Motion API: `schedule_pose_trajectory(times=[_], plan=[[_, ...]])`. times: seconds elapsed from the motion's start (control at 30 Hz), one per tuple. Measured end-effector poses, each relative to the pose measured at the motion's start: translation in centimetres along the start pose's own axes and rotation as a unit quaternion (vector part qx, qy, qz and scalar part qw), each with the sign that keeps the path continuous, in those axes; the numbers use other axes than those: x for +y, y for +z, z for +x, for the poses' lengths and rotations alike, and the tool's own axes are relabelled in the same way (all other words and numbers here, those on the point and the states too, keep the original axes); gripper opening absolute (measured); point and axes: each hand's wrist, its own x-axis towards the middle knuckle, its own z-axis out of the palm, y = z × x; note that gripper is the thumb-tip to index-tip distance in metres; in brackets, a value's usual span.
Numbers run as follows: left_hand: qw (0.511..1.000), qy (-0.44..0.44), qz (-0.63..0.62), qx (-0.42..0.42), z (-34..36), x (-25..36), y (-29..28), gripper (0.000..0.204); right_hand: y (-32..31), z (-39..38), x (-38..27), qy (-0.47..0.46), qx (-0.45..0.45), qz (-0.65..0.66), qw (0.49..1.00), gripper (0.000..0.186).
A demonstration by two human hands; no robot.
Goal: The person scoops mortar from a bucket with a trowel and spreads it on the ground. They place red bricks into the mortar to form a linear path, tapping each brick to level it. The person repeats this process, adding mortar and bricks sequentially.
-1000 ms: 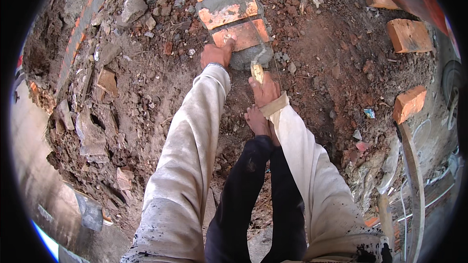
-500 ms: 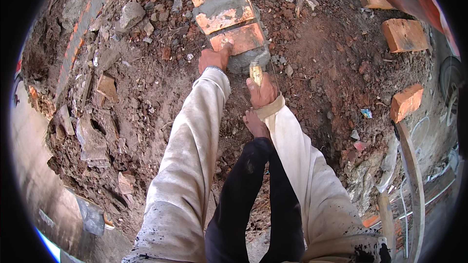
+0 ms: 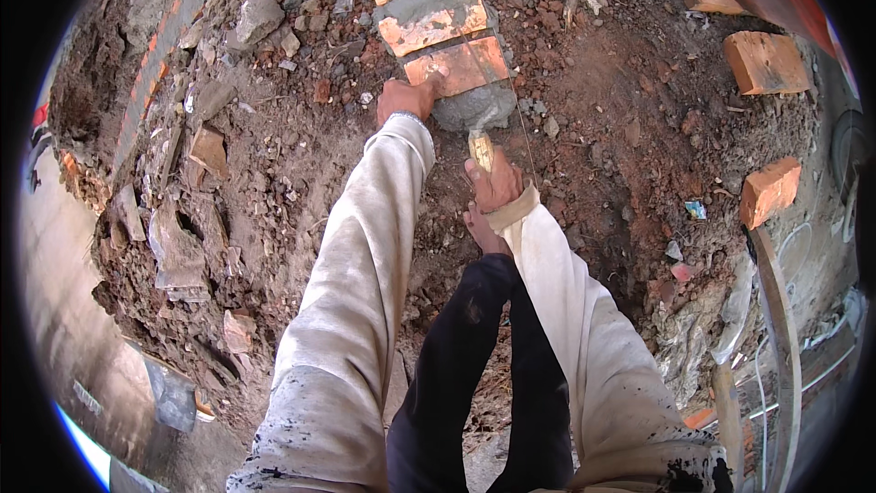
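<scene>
One flat, rough orange brick (image 3: 459, 67) has lumpy grey mortar (image 3: 470, 108) against its near edge. The left hand (image 3: 408, 99) touches its left end; whether those fingers pinch, I cannot tell. Nearer than the brick, the right hand (image 3: 497, 181) wraps its fingers round a worn, pale handle (image 3: 481, 152).

A: what's underfoot there?
B: mostly bare brown dirt (image 3: 593, 146) and loose rubble (image 3: 260, 18), tbh. paler slab (image 3: 68, 251) along the left edge of the frame
A: anything built?
B: yeah, low brick-and-mortar strip (image 3: 185, 9), upper left. looks like daylight
</scene>
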Motion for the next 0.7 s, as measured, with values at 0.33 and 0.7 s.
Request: schedule_pose_trajectory(times=[0.33, 0.7], plan=[[0.979, 0.147, -0.111, 0.092, -3.5, -0.9, 1.5, 0.060, -6.7, -11.7, -2.3, 0.001, 0.066, -0.097, 0.993, 0.031], [0.796, 0.604, -0.025, -0.020, -39.9, 28.8, 8.1, 0.054, -12.3, -33.9, -8.0, 0.321, 0.134, 0.173, 0.922, 0.026]])
